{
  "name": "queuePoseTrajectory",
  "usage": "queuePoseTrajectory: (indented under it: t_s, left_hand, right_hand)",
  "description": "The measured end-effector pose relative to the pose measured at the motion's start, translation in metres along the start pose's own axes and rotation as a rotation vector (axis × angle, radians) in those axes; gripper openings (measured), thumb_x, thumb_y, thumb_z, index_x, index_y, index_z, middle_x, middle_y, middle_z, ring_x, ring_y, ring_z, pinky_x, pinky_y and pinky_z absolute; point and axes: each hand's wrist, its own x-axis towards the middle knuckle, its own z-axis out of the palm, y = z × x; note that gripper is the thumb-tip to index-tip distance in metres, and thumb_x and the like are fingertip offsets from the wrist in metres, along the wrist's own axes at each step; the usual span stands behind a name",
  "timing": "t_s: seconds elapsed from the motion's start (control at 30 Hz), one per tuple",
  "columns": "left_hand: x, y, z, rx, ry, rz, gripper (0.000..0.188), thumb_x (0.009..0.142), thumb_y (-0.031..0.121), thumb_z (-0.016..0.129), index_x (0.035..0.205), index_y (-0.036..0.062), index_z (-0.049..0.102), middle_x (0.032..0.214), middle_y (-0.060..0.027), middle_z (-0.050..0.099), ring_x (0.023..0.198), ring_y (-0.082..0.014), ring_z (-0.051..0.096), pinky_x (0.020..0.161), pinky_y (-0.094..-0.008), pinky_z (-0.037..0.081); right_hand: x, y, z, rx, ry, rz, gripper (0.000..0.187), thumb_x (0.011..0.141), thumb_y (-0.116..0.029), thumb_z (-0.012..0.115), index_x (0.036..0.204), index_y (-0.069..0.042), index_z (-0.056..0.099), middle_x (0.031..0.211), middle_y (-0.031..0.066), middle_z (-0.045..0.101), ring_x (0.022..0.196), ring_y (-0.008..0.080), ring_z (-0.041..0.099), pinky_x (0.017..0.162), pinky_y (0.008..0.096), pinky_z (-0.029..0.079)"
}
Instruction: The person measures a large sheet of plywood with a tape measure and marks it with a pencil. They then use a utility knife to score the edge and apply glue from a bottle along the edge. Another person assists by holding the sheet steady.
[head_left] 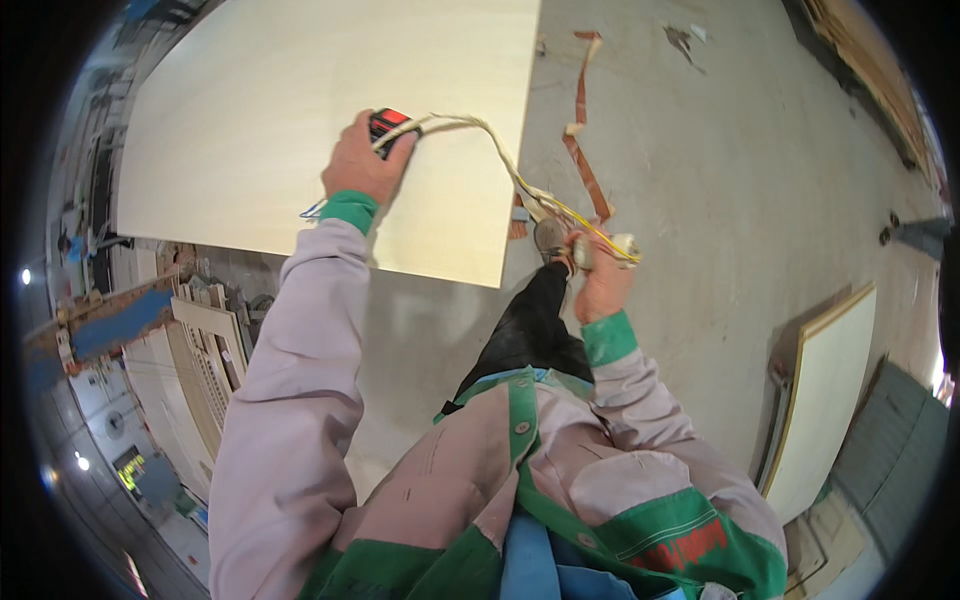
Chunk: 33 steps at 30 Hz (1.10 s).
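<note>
Worn jacket in pale lilac and green (440, 490) fills six o'clock, nearest the lens. Clock positions are taken from the centre of the view. Grey floor (690, 320) runs from one to four o'clock. A cream panel (250, 120) lies flat toward ten to eleven o'clock; a smaller panel (830, 400) leans at nearly four. At one o'clock a brown strip (582, 165) lies on the floor. A pale cable (480, 122) with yellow strands arcs across the cream panel's right edge.

Left hand (362, 165), between ten and eleven, has its fingers wrapped around a red-and-black tool (390, 118) on the panel face. Right hand (602, 280), between two and three, is curled around the bunched cable, clear of the panel.

Risks, in my judgement: the cable could snag or chafe where it crosses the panel edge if pulled taut; slack could drop near the shoe (547, 238) and trip the wearer. A sharp tug could drag the tool and scratch the panel.

Not verified: the tool's underside and type, covered by the hand; the right fingertips, lost among the cable; the panel's far end, cut off at the top.
</note>
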Motion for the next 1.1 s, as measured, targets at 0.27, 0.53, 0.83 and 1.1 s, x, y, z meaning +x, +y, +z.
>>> queuePoseTrajectory:
  t_s: [0.27, 0.53, 0.83, 1.1]
  left_hand:
    - [-0.022, -0.004, -0.013, -0.192, 0.166, 0.177, 0.093, 0.080, 0.058, 0.082, 0.152, 0.0115, 0.047, 0.143, -0.0201, 0.056, 0.133, -0.0388, 0.055, 0.112, -0.0513, 0.044]
    - [-0.143, 0.006, -0.015, -0.218, 0.313, 0.124, 0.042, 0.080, 0.042, 0.086, 0.104, 0.0108, 0.070, 0.134, -0.0155, 0.062, 0.127, -0.0392, 0.056, 0.106, -0.0534, 0.040]
    - [-0.074, 0.003, -0.031, -0.210, 0.118, -0.371, 0.103, 0.071, 0.055, 0.092, 0.150, 0.0066, 0.047, 0.145, -0.0198, 0.058, 0.136, -0.0418, 0.054, 0.115, -0.0553, 0.039]
    - [-0.068, -0.004, -0.023, -0.488, 0.085, -0.462, 0.082, 0.075, 0.044, 0.092, 0.138, 0.0086, 0.053, 0.131, -0.0167, 0.067, 0.116, -0.0379, 0.068, 0.094, -0.0481, 0.056]
  right_hand:
    - [0.083, -0.145, 0.001, -0.782, -0.237, -0.346, 0.029, 0.088, -0.019, 0.087, 0.107, -0.004, 0.071, 0.095, 0.0079, 0.073, 0.092, 0.0173, 0.069, 0.083, 0.0348, 0.056]
    - [0.170, -0.265, 0.126, -1.522, -1.159, -1.068, 0.046, 0.066, -0.027, 0.091, 0.104, -0.009, 0.071, 0.130, 0.0142, 0.068, 0.133, 0.0396, 0.058, 0.111, 0.0538, 0.045]
    - [0.130, -0.150, 0.289, -1.995, -1.912, -1.212, 0.041, 0.068, -0.035, 0.074, 0.100, -0.011, 0.084, 0.161, 0.0156, 0.049, 0.154, 0.0359, 0.036, 0.121, 0.0538, 0.033]
    - [0.132, -0.106, 0.324, -2.106, -2.106, -1.120, 0.052, 0.070, -0.033, 0.074, 0.113, -0.005, 0.081, 0.167, 0.0181, 0.040, 0.160, 0.0334, 0.025, 0.128, 0.0563, 0.023]
